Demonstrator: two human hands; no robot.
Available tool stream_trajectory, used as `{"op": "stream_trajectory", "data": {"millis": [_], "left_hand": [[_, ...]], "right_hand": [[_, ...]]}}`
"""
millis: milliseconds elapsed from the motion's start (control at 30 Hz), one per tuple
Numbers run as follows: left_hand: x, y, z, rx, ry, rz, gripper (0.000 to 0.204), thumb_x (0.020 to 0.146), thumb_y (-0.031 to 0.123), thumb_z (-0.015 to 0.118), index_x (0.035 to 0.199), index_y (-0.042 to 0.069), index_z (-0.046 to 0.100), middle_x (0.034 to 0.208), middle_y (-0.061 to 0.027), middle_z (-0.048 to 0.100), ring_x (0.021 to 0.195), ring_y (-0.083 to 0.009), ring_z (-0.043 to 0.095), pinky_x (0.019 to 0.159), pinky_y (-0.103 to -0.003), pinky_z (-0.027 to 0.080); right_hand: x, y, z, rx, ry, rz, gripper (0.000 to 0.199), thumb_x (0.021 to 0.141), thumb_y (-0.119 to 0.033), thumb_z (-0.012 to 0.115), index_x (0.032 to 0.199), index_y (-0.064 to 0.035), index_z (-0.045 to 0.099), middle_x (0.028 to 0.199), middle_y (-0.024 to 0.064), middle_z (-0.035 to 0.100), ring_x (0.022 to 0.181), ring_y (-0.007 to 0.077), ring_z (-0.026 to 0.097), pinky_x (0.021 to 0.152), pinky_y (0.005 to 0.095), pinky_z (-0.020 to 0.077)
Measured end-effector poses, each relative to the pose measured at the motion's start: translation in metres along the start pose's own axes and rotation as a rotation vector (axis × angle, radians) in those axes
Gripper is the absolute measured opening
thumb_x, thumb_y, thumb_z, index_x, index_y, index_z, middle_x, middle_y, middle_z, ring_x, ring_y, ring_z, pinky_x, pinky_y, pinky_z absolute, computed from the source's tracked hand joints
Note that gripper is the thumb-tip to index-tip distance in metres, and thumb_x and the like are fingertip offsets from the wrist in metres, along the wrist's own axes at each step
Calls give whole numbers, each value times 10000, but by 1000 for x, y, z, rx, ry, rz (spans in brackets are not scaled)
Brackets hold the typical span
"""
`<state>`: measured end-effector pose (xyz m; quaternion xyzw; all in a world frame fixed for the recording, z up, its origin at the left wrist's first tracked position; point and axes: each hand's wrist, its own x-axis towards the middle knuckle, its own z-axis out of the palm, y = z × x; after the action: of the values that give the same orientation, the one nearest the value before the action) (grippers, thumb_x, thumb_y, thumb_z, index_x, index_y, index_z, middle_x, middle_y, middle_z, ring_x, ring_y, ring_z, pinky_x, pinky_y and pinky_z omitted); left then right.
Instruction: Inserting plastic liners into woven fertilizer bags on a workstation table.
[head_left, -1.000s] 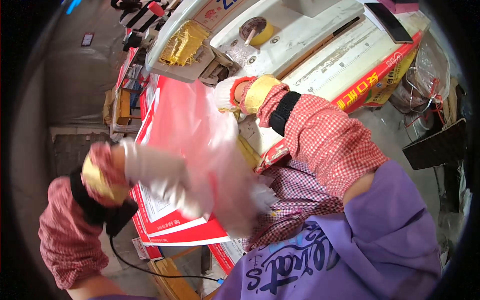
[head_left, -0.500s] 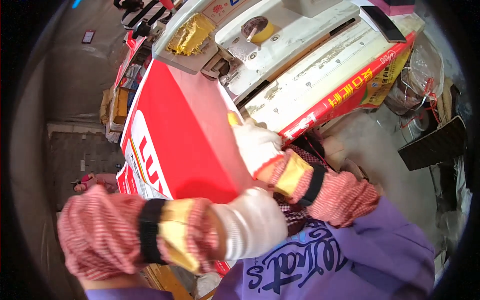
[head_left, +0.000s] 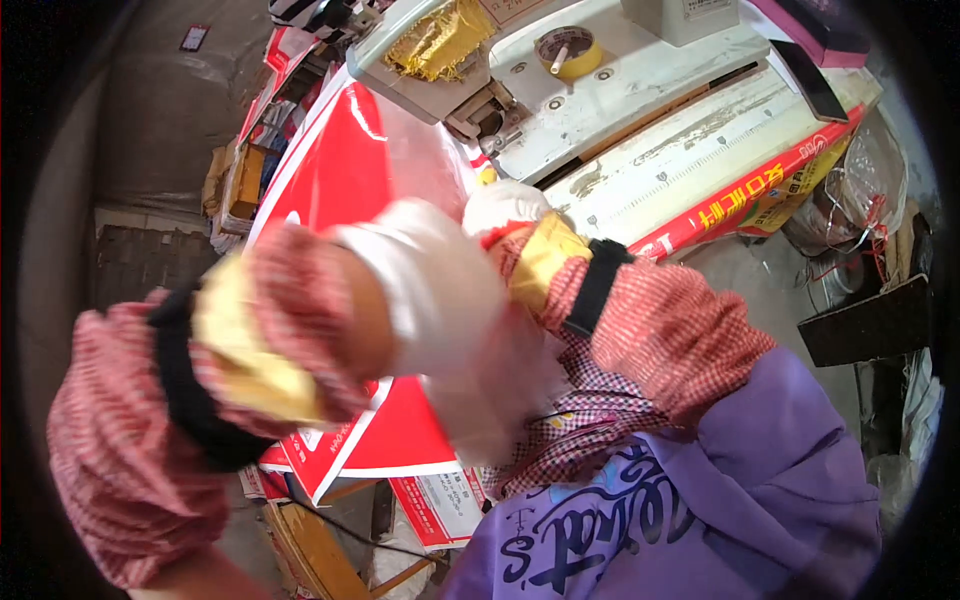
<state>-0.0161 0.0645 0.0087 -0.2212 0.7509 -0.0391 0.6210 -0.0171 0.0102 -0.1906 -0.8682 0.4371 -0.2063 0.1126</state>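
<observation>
A large red and white printed plastic sack [head_left: 335, 165] lies slanting in front of me, its upper end beside a white sewing machine [head_left: 610, 80]. My right hand [head_left: 505, 207], in a white glove with a yellow fingertip, is closed at the sack's edge, close to the machine's head. My left hand [head_left: 440, 285], also white-gloved, is raised over the middle of the sack and smeared by motion; its fingers cannot be made out. Beneath it hangs a blurred, pale reddish sheet, perhaps a part of the sack. Checked sleeve covers with black bands wrap both forearms.
A roll of tape [head_left: 567, 52] and a dark phone [head_left: 808, 80] lie on the machine's bed and table. Yellow cloth [head_left: 440, 40] covers part of the machine head. A clear plastic bag [head_left: 860, 190] hangs at the right. A wooden piece [head_left: 315, 550] stands below the sack.
My left hand has swung up and to the left from near my lap. My right hand has moved slightly forward. The sack's lower part has shifted, and the view has turned a little.
</observation>
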Motion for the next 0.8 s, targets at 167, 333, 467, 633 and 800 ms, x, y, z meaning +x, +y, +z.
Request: {"op": "stream_trajectory", "data": {"millis": [167,333,467,633,800], "left_hand": [[-32,12,12,-15,123,-203,67,675,170,666,658,108,687,626,-66,601,643,-246,632,572,-331,505],[24,45,32,-378,677,147,84,653,147,658,621,70,665,599,-82,598,599,-262,626,555,-390,527],[43,-23,20,-319,256,48,198,753,320,627,714,137,692,644,-77,636,649,-272,641,589,-390,507],[-15,-106,9,28,-105,-526,378,616,472,758,667,98,723,668,-65,658,926,-293,589,795,-381,473],[-49,-24,58,260,35,-481,316,617,226,714,881,54,732,790,-133,633,1000,-305,579,831,-404,492]], "right_hand": [[-11,-4,-13,-117,20,52,158,806,-181,584,811,-87,711,776,98,678,743,253,654,625,402,513],[11,-11,6,-293,-1,170,139,786,-196,595,772,-127,715,747,75,673,691,230,640,599,363,503],[26,3,59,-231,2,25,129,780,-229,616,683,-161,666,659,42,620,620,211,606,569,377,490],[33,11,82,-860,521,-82,245,746,-222,645,515,-193,570,490,-4,524,499,205,554,506,424,465],[12,8,26,-60,-50,36,114,776,-210,627,727,-159,717,721,28,674,713,206,652,616,408,514]]}}
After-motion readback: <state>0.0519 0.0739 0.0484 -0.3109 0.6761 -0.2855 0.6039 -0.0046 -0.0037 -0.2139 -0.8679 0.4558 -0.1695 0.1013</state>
